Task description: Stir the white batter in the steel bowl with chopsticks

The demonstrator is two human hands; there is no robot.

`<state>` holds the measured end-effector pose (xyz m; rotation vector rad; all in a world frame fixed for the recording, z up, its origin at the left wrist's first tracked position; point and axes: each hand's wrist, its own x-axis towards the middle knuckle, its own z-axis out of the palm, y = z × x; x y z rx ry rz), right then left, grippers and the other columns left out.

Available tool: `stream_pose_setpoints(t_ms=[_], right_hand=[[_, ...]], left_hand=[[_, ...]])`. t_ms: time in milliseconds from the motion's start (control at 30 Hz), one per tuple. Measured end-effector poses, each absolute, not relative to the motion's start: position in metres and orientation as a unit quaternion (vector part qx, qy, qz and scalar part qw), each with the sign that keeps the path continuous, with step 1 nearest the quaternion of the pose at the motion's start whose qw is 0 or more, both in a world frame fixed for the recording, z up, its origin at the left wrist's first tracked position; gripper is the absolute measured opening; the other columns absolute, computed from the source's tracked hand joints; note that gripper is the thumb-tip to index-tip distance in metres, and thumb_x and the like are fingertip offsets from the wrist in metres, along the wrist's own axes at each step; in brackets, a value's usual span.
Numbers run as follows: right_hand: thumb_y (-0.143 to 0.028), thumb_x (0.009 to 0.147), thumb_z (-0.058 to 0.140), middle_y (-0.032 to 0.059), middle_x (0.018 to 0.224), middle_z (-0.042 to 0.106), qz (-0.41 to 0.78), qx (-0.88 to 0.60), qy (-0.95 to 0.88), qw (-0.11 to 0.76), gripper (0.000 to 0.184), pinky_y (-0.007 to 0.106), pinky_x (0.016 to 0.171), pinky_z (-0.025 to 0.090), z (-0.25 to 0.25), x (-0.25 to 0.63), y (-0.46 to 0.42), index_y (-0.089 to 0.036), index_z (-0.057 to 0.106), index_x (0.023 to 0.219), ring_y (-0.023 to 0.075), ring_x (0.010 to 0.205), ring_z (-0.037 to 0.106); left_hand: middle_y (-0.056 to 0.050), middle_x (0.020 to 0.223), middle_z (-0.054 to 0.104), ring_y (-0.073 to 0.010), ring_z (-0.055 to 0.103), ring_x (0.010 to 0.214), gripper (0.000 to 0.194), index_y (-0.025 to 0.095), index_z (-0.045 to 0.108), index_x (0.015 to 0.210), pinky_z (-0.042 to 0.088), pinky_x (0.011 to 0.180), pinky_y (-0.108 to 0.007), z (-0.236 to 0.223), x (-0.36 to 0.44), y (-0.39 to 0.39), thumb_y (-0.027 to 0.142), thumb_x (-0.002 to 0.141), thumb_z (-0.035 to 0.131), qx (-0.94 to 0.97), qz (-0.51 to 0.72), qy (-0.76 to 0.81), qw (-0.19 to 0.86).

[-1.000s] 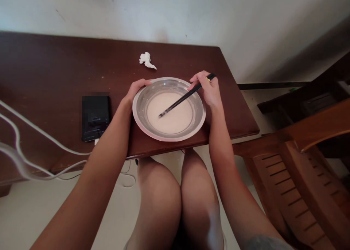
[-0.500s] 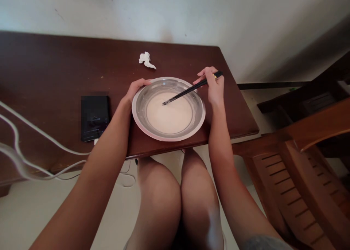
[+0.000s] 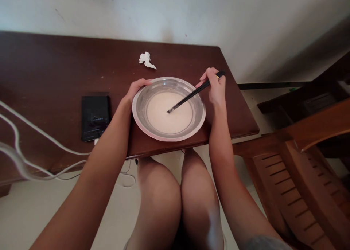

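A wide metal basin [image 3: 140,124] stands near the table's front edge, with a pale, creamy liquid [image 3: 164,118] in its bottom. My left hand [image 3: 136,88] grips the basin's rim at the far left, thumb side on the edge. Black chopsticks [image 3: 191,94] with a gold band slant down from my right hand [image 3: 216,84], whose fingers are closed around their upper end. Their tips, smeared with white, touch or dip into the liquid near the middle. My right hand is held above the basin's right side.
A crumpled white tissue [image 3: 147,60] lies behind the basin on the dark wooden table [image 3: 54,67]. At left are a black phone or tablet [image 3: 95,117] and white cables [image 3: 41,128]. A slatted wooden chair [image 3: 287,184] stands at right; a wall [image 3: 131,13] closes the back.
The chopstick tips have moved slightly right and nearer to me in the liquid. My right hand has shifted a little right. My left hand and the basin stay put.
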<state>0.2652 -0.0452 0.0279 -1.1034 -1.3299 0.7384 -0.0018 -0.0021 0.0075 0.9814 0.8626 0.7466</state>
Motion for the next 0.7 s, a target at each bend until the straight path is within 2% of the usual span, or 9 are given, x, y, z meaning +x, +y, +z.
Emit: stream_pose_setpoints(t_ms=[100,200,300,500,700], right_hand=[[-0.071,0.079,0.048,-0.0025,0.060,0.061,0.348,-0.464,-0.600,0.551,0.050,0.029,0.066,0.053,0.0281,0.2613,-0.0455,-0.023,0.060,0.073,0.0119,0.065,0.065],[-0.071,0.080,0.047,-0.0025,0.062,0.062,0.332,-0.466,-0.590,0.570,0.050,0.029,0.066,0.052,0.0286,0.2609,-0.0450,-0.024,0.062,0.077,0.0116,0.065,0.065],[-0.074,0.080,0.041,-0.0024,0.061,0.059,0.304,-0.475,-0.563,0.604,0.055,0.029,0.062,0.050,0.0282,0.2645,-0.0445,-0.023,0.059,0.071,0.0122,0.064,0.065],[-0.069,0.081,0.048,-0.0025,0.060,0.064,0.350,-0.437,-0.606,0.565,0.049,0.029,0.061,0.051,0.0276,0.2595,-0.0454,-0.023,0.062,0.073,0.0113,0.058,0.064],[-0.070,0.081,0.045,-0.0037,0.055,0.059,0.311,-0.443,-0.568,0.620,0.052,0.028,0.060,0.051,0.0273,0.2639,-0.0430,-0.022,0.060,0.068,0.0106,0.055,0.063]], left_hand=[[-0.005,0.086,0.073,-0.0258,0.066,0.103,0.045,0.014,0.064,0.114,0.052,0.089,-0.032,0.0054,-0.0026,-0.0001,0.026,0.074,0.049,0.441,0.338,0.384,0.738],[-0.005,0.083,0.074,-0.0257,0.067,0.101,0.040,0.014,0.066,0.108,0.052,0.090,-0.031,0.0044,-0.0031,0.0011,0.026,0.073,0.052,0.429,0.339,0.374,0.749],[-0.003,0.081,0.073,-0.0249,0.067,0.102,0.039,0.014,0.066,0.109,0.051,0.093,-0.031,0.0052,-0.0031,0.0006,0.024,0.075,0.050,0.430,0.338,0.372,0.750],[-0.005,0.083,0.074,-0.0267,0.067,0.101,0.041,0.018,0.066,0.109,0.052,0.091,-0.033,0.0055,-0.0027,0.0001,0.028,0.072,0.052,0.428,0.336,0.385,0.745],[-0.006,0.087,0.073,-0.0256,0.066,0.104,0.045,0.013,0.063,0.114,0.050,0.092,-0.033,0.0045,-0.0021,0.0001,0.026,0.074,0.049,0.443,0.336,0.388,0.735]])
